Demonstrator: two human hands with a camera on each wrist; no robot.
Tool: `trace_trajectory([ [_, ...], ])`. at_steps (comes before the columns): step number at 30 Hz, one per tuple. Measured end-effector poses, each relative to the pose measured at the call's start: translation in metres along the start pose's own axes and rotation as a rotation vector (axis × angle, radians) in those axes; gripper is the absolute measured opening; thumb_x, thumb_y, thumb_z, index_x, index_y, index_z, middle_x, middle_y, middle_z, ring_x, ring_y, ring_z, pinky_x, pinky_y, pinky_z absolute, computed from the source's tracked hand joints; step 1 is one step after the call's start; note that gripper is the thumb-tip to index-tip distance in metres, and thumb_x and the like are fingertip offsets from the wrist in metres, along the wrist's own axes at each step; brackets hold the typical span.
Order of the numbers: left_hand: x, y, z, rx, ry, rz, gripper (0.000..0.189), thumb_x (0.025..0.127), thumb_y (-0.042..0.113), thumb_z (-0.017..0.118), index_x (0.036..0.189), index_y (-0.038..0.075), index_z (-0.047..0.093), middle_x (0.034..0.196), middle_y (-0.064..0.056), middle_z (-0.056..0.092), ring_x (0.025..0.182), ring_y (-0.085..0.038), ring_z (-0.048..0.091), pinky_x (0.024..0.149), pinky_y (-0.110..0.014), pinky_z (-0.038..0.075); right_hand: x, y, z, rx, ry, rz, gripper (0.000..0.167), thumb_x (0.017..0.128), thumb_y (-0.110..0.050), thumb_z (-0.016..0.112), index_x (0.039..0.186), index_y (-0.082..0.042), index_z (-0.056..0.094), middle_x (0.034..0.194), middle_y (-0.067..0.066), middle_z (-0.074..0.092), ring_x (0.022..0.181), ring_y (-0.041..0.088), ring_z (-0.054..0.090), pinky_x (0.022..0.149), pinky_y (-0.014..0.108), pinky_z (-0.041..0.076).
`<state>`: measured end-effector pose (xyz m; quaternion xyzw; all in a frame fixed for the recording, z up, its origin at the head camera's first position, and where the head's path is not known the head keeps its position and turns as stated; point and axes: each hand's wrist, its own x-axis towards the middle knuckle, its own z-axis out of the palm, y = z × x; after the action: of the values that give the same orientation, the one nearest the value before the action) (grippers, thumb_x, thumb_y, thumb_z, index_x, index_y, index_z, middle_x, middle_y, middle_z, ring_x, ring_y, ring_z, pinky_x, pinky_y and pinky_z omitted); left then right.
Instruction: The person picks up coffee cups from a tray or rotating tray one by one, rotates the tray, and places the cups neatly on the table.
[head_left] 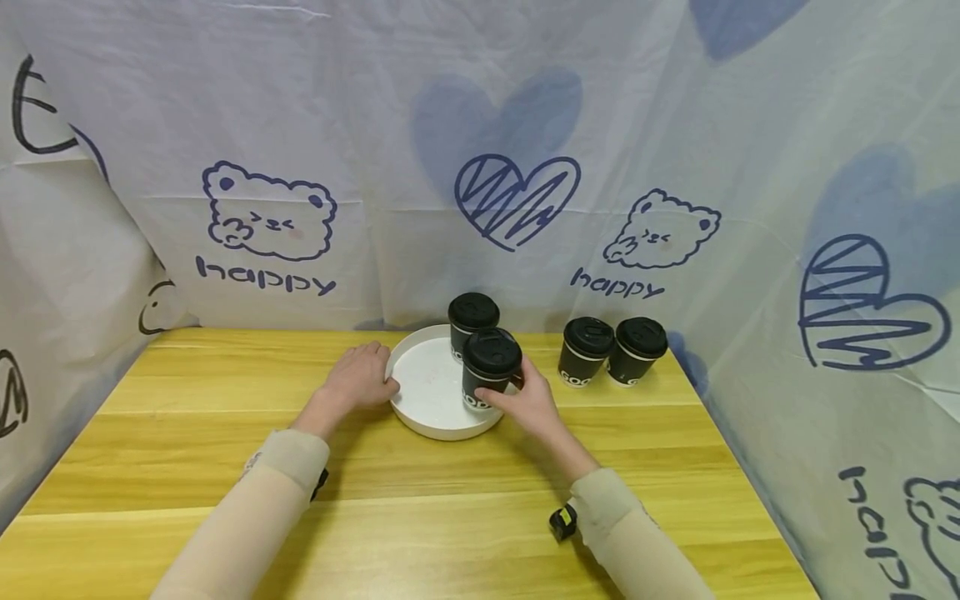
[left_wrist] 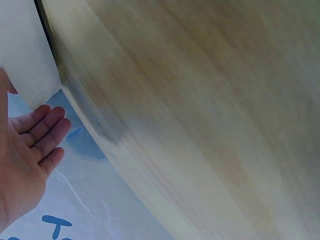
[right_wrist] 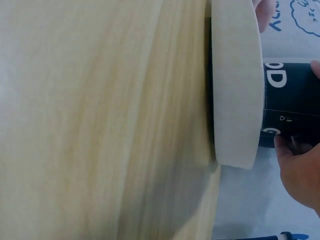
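My right hand (head_left: 525, 400) holds a black lidded paper coffee cup (head_left: 491, 367), thumb in front and fingers round its far right side. In the right wrist view the cup (right_wrist: 290, 100) stands upright at the rim of a round white tray (right_wrist: 237, 90). Behind it in the tray (head_left: 420, 383), a second black lidded cup (head_left: 472, 312) is partly hidden. At the tray's left rim my left hand (head_left: 363, 375) grips the wall. From the left wrist view, the fingers of this hand (left_wrist: 30, 160) lie by the outer wall, with the thumb over the rim.
Two more black lidded cups (head_left: 587, 350) (head_left: 637, 350) stand side by side to the right of the tray, near the back edge of the wooden table (head_left: 420, 533). A printed white cloth (head_left: 390, 167) hangs behind the table and along its sides.
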<state>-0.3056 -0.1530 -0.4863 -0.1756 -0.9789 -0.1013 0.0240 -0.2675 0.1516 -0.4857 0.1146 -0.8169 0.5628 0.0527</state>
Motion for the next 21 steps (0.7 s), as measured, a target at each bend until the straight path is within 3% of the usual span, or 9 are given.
trace_trajectory([
  [21, 0.000, -0.001, 0.002, -0.012, -0.023, -0.012, 0.046, 0.091, 0.027, 0.064, 0.119, -0.010, 0.058, 0.118, -0.024, 0.060, 0.109, -0.041, 0.058, 0.103, -0.056, 0.045, -0.016, -0.012, -0.030, 0.034, 0.070, -0.066, 0.074, 0.082, -0.011, 0.088, 0.147, -0.008, 0.053, 0.144, 0.015, 0.059, 0.138, 0.031, 0.052, 0.116, 0.047, 0.042],
])
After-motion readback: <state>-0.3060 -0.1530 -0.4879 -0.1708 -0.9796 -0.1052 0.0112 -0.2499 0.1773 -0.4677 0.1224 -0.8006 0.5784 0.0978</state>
